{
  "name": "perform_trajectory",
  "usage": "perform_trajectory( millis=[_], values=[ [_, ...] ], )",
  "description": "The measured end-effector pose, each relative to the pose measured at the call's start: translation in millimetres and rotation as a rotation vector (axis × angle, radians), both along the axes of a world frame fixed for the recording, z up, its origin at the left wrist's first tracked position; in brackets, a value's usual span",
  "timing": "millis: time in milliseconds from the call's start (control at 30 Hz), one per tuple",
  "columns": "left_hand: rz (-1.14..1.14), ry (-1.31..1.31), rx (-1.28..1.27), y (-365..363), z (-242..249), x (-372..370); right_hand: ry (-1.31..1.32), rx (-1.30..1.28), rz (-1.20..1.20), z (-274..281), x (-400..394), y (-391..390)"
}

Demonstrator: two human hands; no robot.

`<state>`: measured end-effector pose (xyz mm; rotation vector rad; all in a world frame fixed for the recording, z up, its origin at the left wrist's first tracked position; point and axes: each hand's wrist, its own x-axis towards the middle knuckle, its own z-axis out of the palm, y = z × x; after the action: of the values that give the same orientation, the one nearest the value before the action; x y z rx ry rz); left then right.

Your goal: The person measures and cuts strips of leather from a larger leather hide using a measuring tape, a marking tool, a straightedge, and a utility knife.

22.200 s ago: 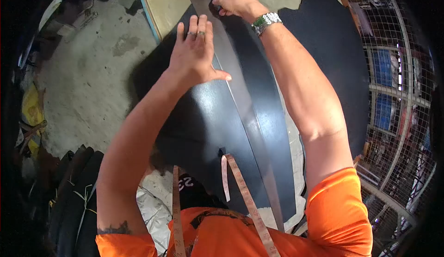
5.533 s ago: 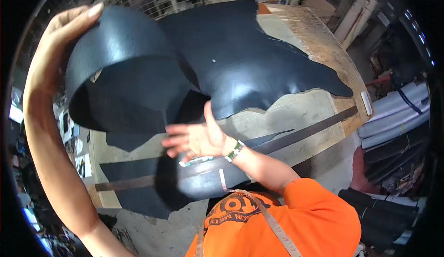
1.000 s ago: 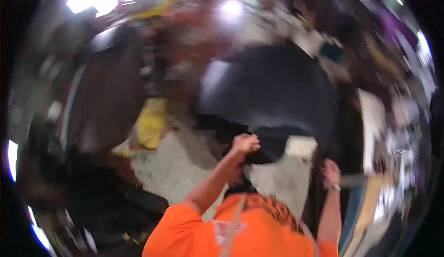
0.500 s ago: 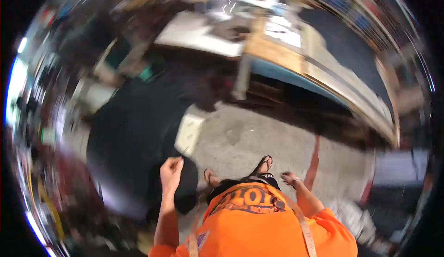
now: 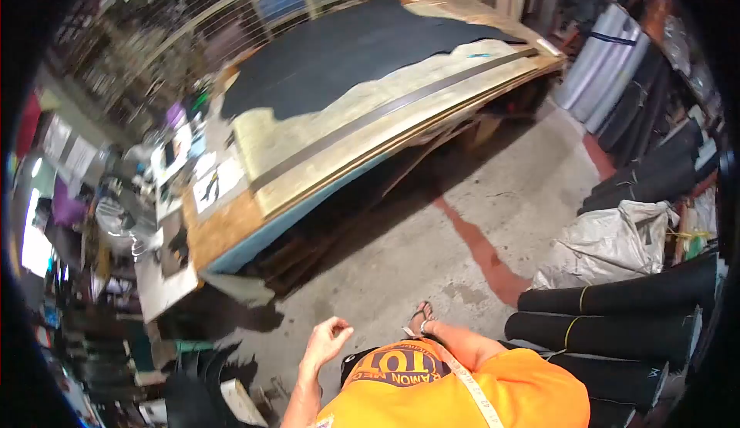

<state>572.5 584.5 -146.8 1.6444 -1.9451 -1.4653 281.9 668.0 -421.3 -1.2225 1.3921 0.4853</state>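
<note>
My left hand is raised in front of my orange shirt, its fingers curled together. Whatever those fingers hold, if anything, is too small or hidden to make out. Low beside my sandalled foot hangs my right hand, small in view, its fingers not clear. Neither hand touches the work table. A large black sheet of material with wavy edges lies on that table, and a long flat metal ruler runs along the near side. A measuring tape hangs down over my shirt.
Rolls of black material lie stacked on the right, beside a crumpled whitish sack. Silvery rolls stand farther back. Papers and tools lie at the table's left end. The concrete floor has a red stripe.
My view has swung right, bringing the whole table and the stacked rolls into sight. The big dark shape on the left has mostly left view. My left hand stays raised.
</note>
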Motion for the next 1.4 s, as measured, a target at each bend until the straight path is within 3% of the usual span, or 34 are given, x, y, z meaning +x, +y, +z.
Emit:
perform_trajectory(
  millis=[167,233,533,600,700,733,767,800,833,867,900,967,1067,1167,1267,1400],
  values=[
    [-0.297,-0.096,0.167,-74,5,-118,-0.022,0.017,-0.237,3,-94,-39],
    [-0.364,-0.146,0.086,-112,13,-157,-0.036,0.023,-0.311,-2,-121,-59],
    [-0.358,0.126,0.096,-322,-26,-313,-0.029,0.060,-0.548,-9,-263,-187],
    [-0.373,0.172,0.124,-388,-46,-353,0.025,0.059,-0.597,7,-319,-222],
    [-0.334,0.257,0.052,-469,-23,-420,0.223,0.073,-0.685,60,-421,-279],
    [-0.336,0.219,0.011,-495,-12,-439,0.114,-0.256,-0.719,76,-470,-259],
    [-0.341,0.176,-0.031,-520,-2,-457,0.223,-0.297,-0.796,33,-520,-250],
    [-0.360,0.151,-0.053,-543,9,-474,0.357,-0.405,-0.713,57,-563,-269],
    [-0.347,0.143,-0.046,-565,12,-489,0.375,-0.520,-0.929,109,-584,-300],
    [-0.331,0.170,-0.045,-583,9,-504,0.414,-0.585,-0.940,145,-613,-333],
    [-0.313,0.199,-0.042,-600,5,-518,0.389,-0.865,-0.862,160,-645,-361],
    [-0.207,0.271,0.044,-627,-9,-548,0.367,-1.141,-0.745,227,-678,-446],
    [-0.065,0.366,0.086,-652,-16,-596,0.299,-1.244,-0.631,279,-721,-575],
    [0.082,0.389,0.044,-667,-26,-645,0.188,-1.568,-0.364,227,-786,-701],
    [0.278,0.414,0.019,-681,-41,-682,0.297,-1.510,-0.151,212,-812,-793],
    [0.412,0.327,-0.016,-687,-20,-707,0.216,-1.490,-0.019,195,-834,-839]
  ],
)
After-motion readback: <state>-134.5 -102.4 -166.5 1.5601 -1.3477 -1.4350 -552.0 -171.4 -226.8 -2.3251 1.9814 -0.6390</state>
